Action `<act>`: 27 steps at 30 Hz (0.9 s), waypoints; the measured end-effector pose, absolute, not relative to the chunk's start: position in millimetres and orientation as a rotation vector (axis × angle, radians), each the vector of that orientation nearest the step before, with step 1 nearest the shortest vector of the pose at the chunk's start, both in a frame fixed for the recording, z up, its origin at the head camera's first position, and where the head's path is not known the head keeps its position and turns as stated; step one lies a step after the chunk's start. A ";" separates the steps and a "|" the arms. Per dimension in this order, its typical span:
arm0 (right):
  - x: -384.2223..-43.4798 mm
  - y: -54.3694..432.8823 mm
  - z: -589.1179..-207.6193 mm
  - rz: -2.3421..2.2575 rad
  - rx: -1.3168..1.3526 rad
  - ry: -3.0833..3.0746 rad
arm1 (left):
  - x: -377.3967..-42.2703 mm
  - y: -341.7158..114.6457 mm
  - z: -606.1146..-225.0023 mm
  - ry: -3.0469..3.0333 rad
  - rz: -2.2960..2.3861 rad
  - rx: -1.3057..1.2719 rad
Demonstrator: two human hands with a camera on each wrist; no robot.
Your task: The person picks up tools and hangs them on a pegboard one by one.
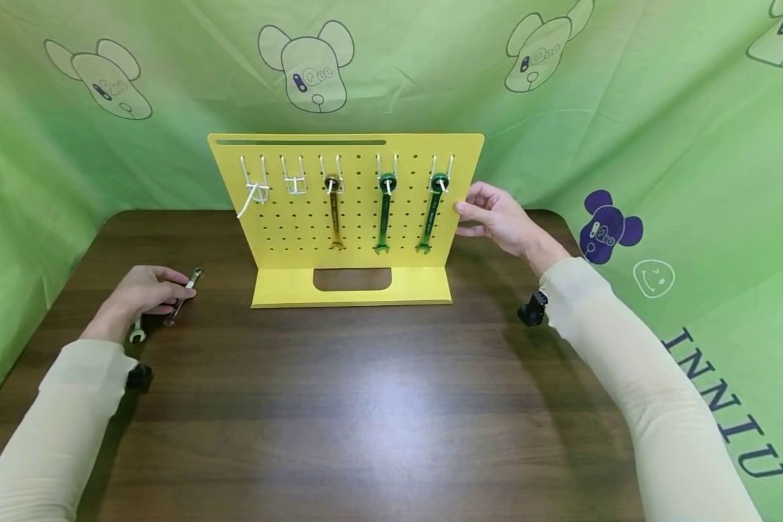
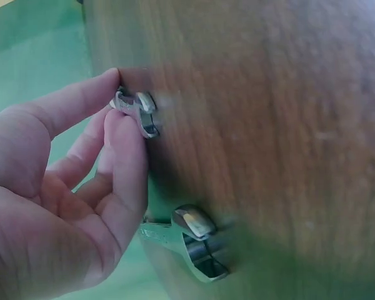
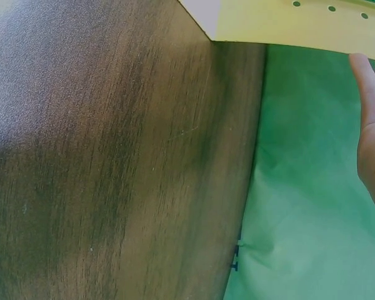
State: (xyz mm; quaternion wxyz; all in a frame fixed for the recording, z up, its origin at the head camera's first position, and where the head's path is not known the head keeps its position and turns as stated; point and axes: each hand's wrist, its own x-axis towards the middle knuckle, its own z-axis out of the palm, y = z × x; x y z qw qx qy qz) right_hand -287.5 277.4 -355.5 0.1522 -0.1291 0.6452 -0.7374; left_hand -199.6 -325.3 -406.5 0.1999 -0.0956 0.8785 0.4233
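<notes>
My left hand [image 1: 148, 291] pinches a small wrench [image 1: 191, 281] between thumb and fingers at the left of the table. In the left wrist view its open jaw end [image 2: 137, 107] pokes out past the fingertips, close to the wood. A second wrench [image 1: 138, 333] lies on the table beneath that hand, partly hidden by it. My right hand [image 1: 501, 220] grips the right edge of a yellow pegboard [image 1: 287, 279], thumb in front and fingers partly behind. From the board's hooks hang a bronze-coloured wrench [image 1: 336, 214] and two green wrenches, one in the middle [image 1: 384, 217] and one rightmost [image 1: 430, 217].
White hooks at far left [image 1: 254, 192] and second from left [image 1: 294, 184] stick out from the board. The board stands towards the back of the brown wooden table [image 1: 300, 406]. A green printed curtain [image 1: 417, 65] surrounds the table's back and sides.
</notes>
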 end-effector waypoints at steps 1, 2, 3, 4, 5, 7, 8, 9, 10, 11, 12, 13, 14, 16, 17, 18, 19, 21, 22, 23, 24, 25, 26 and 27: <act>-287.5 277.7 -355.6 -2.116 -0.371 1.852 | -199.8 -325.0 -406.8 2.456 1.186 -0.263; -287.4 278.1 -355.7 -2.117 -0.370 1.850 | -199.9 -324.5 -407.0 2.455 1.192 -0.258; -287.3 278.3 -355.8 -2.119 -0.369 1.848 | -199.8 -323.8 -407.3 2.455 1.199 -0.254; -287.2 278.5 -355.8 -2.120 -0.369 1.846 | -199.6 -323.4 -407.7 2.453 1.210 -0.253; -287.2 278.6 -355.9 -2.121 -0.369 1.845 | -199.5 -323.2 -408.2 2.453 1.215 -0.250; -287.2 278.6 -356.0 -2.122 -0.370 1.843 | -199.0 -322.6 -409.0 2.450 1.229 -0.246; -287.3 278.5 -356.0 -2.122 -0.370 1.841 | -198.5 -322.2 -409.3 2.448 1.233 -0.246; -287.4 278.5 -356.0 -2.123 -0.371 1.839 | -198.1 -321.9 -409.5 2.447 1.237 -0.246; -287.4 278.3 -356.0 -2.123 -0.371 1.838 | -197.8 -321.7 -409.7 2.446 1.238 -0.247; -287.4 278.2 -355.9 -2.124 -0.372 1.837 | -197.4 -321.4 -409.8 2.447 1.235 -0.243; -287.3 278.2 -355.9 -2.125 -0.373 1.835 | -197.2 -321.2 -409.6 2.446 1.235 -0.241; -287.3 278.2 -356.2 -2.125 -0.374 1.833 | -196.9 -321.0 -409.8 2.446 1.231 -0.237; -287.2 278.2 -356.3 -2.125 -0.374 1.832 | -196.8 -320.8 -410.0 2.445 1.230 -0.235; -286.8 278.1 -356.4 -2.127 -0.376 1.830 | -196.8 -320.5 -410.3 2.443 1.227 -0.227; -286.8 278.1 -356.5 -2.128 -0.378 1.827 | -197.1 -320.7 -410.4 2.442 1.226 -0.222; -286.8 278.2 -356.6 -2.128 -0.380 1.825 | -197.2 -320.7 -410.6 2.441 1.226 -0.220; -286.9 278.1 -356.6 -2.128 -0.384 1.825 | -197.1 -320.5 -410.7 2.441 1.226 -0.219; -287.1 277.9 -356.7 -2.128 -0.388 1.823 | -196.9 -320.5 -410.3 2.436 1.233 -0.220; -287.3 278.0 -356.8 -2.129 -0.390 1.822 | -196.7 -320.2 -410.0 2.433 1.236 -0.222; -287.6 278.1 -357.0 -2.129 -0.391 1.820 | -196.4 -320.1 -409.5 2.428 1.241 -0.222; -287.7 278.2 -357.2 -2.129 -0.390 1.821 | -196.1 -319.5 -409.1 2.425 1.241 -0.224; -288.1 278.2 -357.5 -2.128 -0.389 1.825 | -195.8 -319.1 -408.5 2.421 1.240 -0.225; -288.4 278.2 -357.7 -2.128 -0.387 1.829 | -195.4 -319.0 -407.6 2.416 1.240 -0.225; -288.8 278.3 -357.9 -2.128 -0.386 1.833 | -195.1 -318.7 -407.0 2.412 1.236 -0.224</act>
